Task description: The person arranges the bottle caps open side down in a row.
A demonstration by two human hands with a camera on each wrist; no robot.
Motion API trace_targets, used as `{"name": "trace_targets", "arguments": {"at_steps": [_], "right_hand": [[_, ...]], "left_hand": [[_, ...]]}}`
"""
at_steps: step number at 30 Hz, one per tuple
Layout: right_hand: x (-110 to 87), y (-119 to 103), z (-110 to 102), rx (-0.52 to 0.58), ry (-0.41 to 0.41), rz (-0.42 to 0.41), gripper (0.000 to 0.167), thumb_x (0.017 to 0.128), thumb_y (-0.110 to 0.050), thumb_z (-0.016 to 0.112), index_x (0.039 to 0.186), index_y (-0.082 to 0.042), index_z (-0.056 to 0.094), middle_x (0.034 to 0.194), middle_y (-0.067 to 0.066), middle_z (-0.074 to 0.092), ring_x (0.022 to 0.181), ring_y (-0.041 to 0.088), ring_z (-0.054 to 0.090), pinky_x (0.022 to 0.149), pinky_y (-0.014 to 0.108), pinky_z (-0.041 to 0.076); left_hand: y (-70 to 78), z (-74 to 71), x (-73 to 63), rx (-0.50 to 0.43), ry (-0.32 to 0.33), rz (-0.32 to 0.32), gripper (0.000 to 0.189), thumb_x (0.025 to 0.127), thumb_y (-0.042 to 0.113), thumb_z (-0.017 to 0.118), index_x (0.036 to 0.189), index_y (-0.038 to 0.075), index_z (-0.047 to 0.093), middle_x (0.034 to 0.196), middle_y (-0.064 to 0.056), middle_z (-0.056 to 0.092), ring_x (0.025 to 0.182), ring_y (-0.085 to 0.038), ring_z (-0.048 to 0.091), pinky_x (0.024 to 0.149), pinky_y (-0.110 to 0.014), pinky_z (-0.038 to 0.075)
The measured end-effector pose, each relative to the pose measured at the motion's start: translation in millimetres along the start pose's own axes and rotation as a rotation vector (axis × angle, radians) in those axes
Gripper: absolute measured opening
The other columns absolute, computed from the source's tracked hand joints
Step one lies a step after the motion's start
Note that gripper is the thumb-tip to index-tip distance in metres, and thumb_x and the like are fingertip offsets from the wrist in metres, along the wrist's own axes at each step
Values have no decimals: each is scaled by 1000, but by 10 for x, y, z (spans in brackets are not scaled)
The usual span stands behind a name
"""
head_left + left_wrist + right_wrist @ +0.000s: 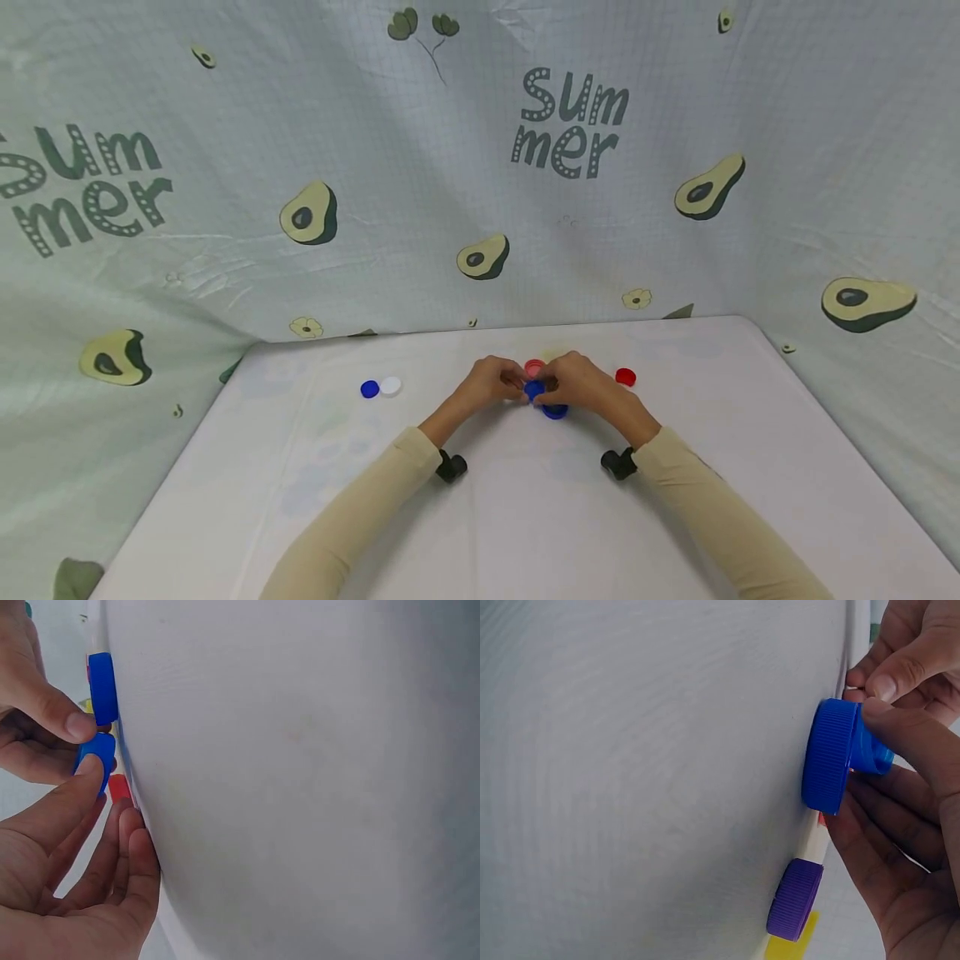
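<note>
Between my two hands is a small blue bottle cap (534,390), raised and tilted off the white table. My left hand (491,382) pinches it from the left, the thumb lying across it in the left wrist view. From the other side my right hand (581,383) holds its edge between thumb and fingers. A larger ridged blue cap (831,756) stands on the table right under the right hand, partly covered by it in the head view. Past the fingers lies a red cap (535,367).
To the left lie a blue cap (370,389) and a white cap (390,386). Another red cap (626,377) sits right of the right hand. The right wrist view shows a purple cap (795,900) and a yellow piece (791,946). A printed cloth (405,167) hangs behind the table.
</note>
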State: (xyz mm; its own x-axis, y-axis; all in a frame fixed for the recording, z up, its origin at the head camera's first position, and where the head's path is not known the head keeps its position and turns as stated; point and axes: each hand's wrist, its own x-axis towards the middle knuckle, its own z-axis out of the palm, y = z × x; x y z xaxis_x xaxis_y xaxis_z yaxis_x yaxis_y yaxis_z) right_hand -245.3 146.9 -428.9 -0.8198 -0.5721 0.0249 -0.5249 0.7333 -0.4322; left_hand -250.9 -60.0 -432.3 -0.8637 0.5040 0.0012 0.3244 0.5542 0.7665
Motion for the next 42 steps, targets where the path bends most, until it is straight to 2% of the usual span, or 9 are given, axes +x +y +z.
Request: {"name": "trace_targets", "arguments": {"at_steps": [5, 11, 15, 19, 24, 31, 36, 42], "right_hand": [[-53, -27, 2, 28, 83, -49, 26, 88, -23, 81, 107, -4, 77, 81, -4, 68, 74, 10, 58, 70, 26, 56], [-120, -32, 39, 220, 221, -63, 32, 89, -20, 81, 117, -5, 75, 97, 3, 76, 88, 15, 72, 80, 31, 61], [-168, -59, 31, 288, 278, -80, 35, 87, -20, 83, 118, -6, 74, 100, 7, 77, 91, 18, 75, 79, 31, 61], [-212, -85, 5, 290, 292, -96, 36, 86, -21, 84, 117, -4, 75, 97, 8, 78, 89, 20, 76, 76, 30, 62], [-258, -104, -35, 356, 301, -132, 37, 84, -20, 85, 115, -3, 75, 97, 9, 78, 88, 22, 76, 73, 30, 62], [-342, -77, -43, 521, 252, -145, 42, 83, -17, 87, 119, -1, 74, 104, 11, 77, 93, 22, 76, 76, 30, 61], [-395, -68, -51, 536, 275, -179, 39, 83, -15, 86, 118, -4, 76, 102, 10, 78, 91, 18, 76, 77, 30, 61], [-487, -136, -115, 559, 265, -223, 37, 84, -9, 84, 118, 0, 74, 104, 12, 77, 93, 17, 76, 79, 30, 61]], "left_hand": [[-5, -17, -43, 4, 18, 24, 25, 86, 5, 82, 109, 0, 75, 102, -11, 77, 93, -19, 73, 78, -24, 57], [31, -62, -119, -50, 58, 44, 24, 89, 9, 79, 112, 2, 76, 105, -9, 77, 97, -19, 73, 83, -27, 58], [54, -71, -175, -92, 85, 70, 27, 90, 10, 79, 115, 2, 75, 108, -9, 76, 100, -21, 73, 84, -28, 59], [69, -53, -235, -127, 120, 92, 30, 89, 9, 80, 118, 4, 75, 112, -8, 76, 101, -18, 72, 86, -26, 58], [111, -50, -309, -183, 144, 144, 30, 87, 5, 80, 116, 3, 74, 110, -10, 75, 98, -18, 73, 85, -25, 58], [159, -65, -377, -203, 117, 160, 30, 87, 4, 79, 116, 2, 74, 108, -10, 76, 96, -18, 74, 84, -24, 59], [171, -60, -392, -240, 107, 189, 31, 86, 4, 80, 117, 2, 75, 109, -11, 76, 97, -19, 74, 84, -25, 59], [208, -55, -467, -286, 116, 212, 30, 86, 5, 80, 115, 3, 75, 107, -10, 76, 95, -17, 73, 84, -26, 59]]}}
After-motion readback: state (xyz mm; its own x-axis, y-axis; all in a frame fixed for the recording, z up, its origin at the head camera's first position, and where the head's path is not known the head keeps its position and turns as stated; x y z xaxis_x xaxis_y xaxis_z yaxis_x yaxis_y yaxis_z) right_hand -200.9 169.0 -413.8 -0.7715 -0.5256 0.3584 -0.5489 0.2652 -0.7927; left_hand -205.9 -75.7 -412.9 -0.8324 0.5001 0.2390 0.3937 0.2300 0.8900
